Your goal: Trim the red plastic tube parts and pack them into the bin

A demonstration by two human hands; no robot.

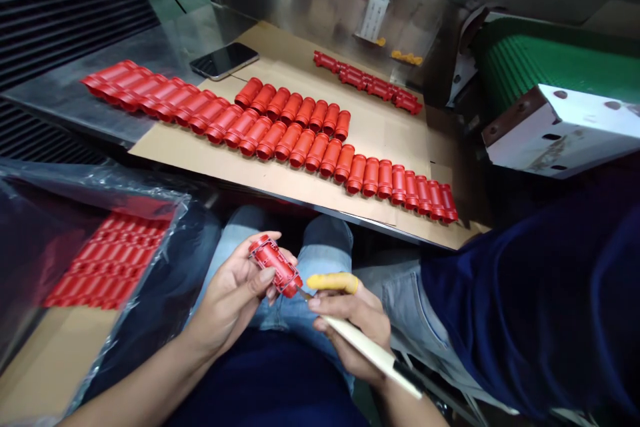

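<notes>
The red plastic casing (275, 265) is above the lap, just off the near edge of the table (185, 40), pinched between the thumb and fingers of the left hand (240, 297). The right hand (355, 323) grips a pale-handled knife (364, 348), its tip at the casing's lower end (whether it touches, I cannot tell). Good work here probably calls for short, shallow strokes, a firm left pinch, and both thumbs clear of the blade's path.
</notes>
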